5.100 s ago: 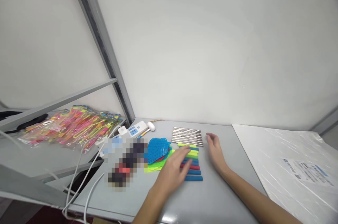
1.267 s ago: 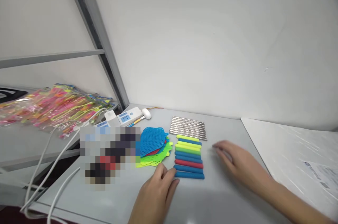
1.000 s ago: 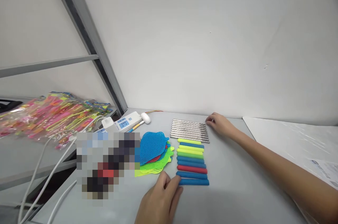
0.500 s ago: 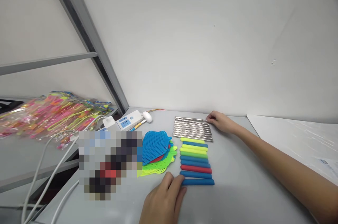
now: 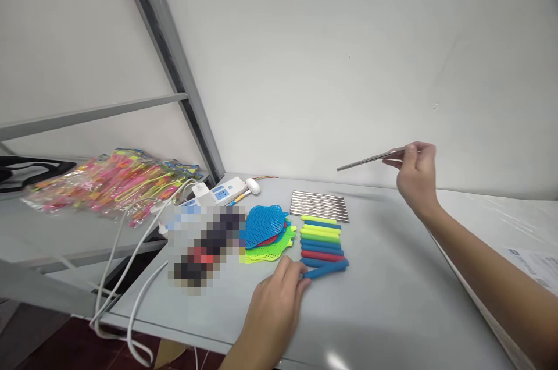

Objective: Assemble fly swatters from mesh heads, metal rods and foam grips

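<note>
Your right hand (image 5: 416,175) pinches one end of a thin metal rod (image 5: 368,159) between thumb and fingertips, closed tight on it, and holds it up in the air above the back right part of the bench (image 5: 392,300), its free end pointing left and slightly down. Your left hand (image 5: 279,300) rests on the bench near the front edge, fingers curled, with the fingertips pressed on the left end of the nearest blue foam sleeve (image 5: 325,269), which lies skewed out of line; whether the hand truly grips it I cannot tell. That sleeve is the front one of a row of coloured foam sleeves (image 5: 321,239), yellow, green, blue and red, lying side by side at mid-bench. Behind the row, toward the back edge, lies a flat set of metal rods (image 5: 319,206). Just left of the sleeves sits a pile of mesh swatter heads (image 5: 264,234), blue on top. Near the back left corner lies a white power strip (image 5: 218,192).
</note>
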A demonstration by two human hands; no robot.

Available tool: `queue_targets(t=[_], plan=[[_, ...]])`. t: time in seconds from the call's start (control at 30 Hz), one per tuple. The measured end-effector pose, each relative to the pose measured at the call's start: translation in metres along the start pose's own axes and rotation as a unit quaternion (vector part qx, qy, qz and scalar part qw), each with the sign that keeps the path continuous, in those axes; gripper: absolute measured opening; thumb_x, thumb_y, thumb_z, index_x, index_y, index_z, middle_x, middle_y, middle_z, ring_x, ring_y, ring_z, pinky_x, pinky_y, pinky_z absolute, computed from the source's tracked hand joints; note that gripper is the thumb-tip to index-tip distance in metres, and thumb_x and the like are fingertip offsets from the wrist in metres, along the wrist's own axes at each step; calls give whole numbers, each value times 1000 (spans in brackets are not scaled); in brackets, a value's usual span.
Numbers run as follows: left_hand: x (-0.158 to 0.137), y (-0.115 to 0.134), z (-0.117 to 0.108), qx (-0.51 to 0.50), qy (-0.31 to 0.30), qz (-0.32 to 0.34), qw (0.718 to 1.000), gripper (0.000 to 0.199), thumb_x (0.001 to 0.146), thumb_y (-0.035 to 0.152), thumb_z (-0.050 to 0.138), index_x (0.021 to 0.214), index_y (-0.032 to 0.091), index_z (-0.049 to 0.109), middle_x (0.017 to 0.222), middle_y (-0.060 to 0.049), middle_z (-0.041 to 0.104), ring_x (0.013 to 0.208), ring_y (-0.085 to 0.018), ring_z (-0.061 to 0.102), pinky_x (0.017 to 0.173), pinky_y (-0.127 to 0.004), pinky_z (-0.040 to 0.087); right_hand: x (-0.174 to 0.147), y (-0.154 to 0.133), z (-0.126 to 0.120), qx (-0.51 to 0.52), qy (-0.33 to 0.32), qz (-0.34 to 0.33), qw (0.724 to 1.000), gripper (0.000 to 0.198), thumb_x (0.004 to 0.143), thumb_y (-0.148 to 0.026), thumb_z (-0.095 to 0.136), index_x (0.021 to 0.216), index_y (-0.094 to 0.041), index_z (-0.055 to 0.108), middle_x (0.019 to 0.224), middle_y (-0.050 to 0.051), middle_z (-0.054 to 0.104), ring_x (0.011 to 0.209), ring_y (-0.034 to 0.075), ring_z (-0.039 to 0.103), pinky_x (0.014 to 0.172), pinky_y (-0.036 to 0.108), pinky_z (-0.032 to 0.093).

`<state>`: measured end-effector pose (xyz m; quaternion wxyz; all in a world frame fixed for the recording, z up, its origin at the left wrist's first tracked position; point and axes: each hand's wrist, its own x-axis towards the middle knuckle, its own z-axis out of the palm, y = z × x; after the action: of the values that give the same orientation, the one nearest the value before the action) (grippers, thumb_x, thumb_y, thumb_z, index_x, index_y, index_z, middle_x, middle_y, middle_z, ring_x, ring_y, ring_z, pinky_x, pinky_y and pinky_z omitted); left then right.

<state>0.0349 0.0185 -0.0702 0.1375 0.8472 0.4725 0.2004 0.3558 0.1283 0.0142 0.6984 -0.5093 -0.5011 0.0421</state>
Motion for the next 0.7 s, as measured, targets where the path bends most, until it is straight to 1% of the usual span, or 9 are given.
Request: queue_targets(t=[0.07,0.17,0.23,0.33,0.4,0.47,0.57,0.63,0.7], plan=[[-1,1,-2,-56,29,18,998,17,99,25,35,105,24,51,99,-4,57,78,-18,61,65,-29,46,-7,-17,-11,47,28,-12,998,24,97,-49,38,98,-25,38,89,2,64,93,20,65,80,44,55],[4,4,-7,-135,86,37,986,17,99,25,35,109,24,49,105,-5,53,88,-17,57,74,-29,46,-23,-39,-24,95,21,2,995,21,98,-47,36,98,-26,37,86,1,66,92,20,67,84,47,54],[14,7,-12,-161,119,50,979,16,99,25,36,107,22,49,104,-6,52,94,-18,54,79,-30,44,-35,-50,-28,112,7,37,993,21,98,-47,38,96,-26,38,78,-3,62,74,17,67,76,45,56],[41,15,-25,-187,171,53,966,16,99,27,36,98,21,50,97,-5,53,91,-18,52,81,-31,42,-55,-58,-30,101,-27,80,991,21,97,-47,40,93,-26,39,66,-8,46,46,10,47,53,32,53],[62,24,-34,-220,209,25,952,20,100,31,35,92,21,50,90,-3,53,86,-17,53,78,-31,42,-71,-58,-30,72,-69,80,992,20,97,-45,42,92,-26,41,65,-8,41,46,9,38,44,25,42],[85,34,-42,-274,232,4,933,22,100,35,35,92,21,49,83,-1,54,79,-16,54,74,-29,42,-87,-55,-31,36,-121,59,990,16,97,-42,43,93,-26,43,67,-6,44,53,10,39,46,24,36],[117,51,-46,-415,216,12,884,23,99,41,38,94,21,49,88,-1,59,70,-12,55,69,-27,43,-107,-45,-36,8,-170,15,985,10,97,-35,45,95,-25,46,68,-4,44,56,11,40,49,25,35],[134,60,-41,-540,165,8,825,24,97,43,41,91,21,47,94,-2,61,63,-10,57,62,-25,44,-115,-39,-41,0,-162,-24,987,5,97,-29,45,94,-25,47,65,-5,42,54,11,38,47,25,33],[144,67,-32,-648,93,-29,755,26,95,44,43,88,20,45,91,-2,63,55,-9,58,55,-24,43,-117,-35,-45,-11,-142,-84,986,4,95,-23,46,92,-25,48,63,-5,44,51,10,36,46,24,32]])
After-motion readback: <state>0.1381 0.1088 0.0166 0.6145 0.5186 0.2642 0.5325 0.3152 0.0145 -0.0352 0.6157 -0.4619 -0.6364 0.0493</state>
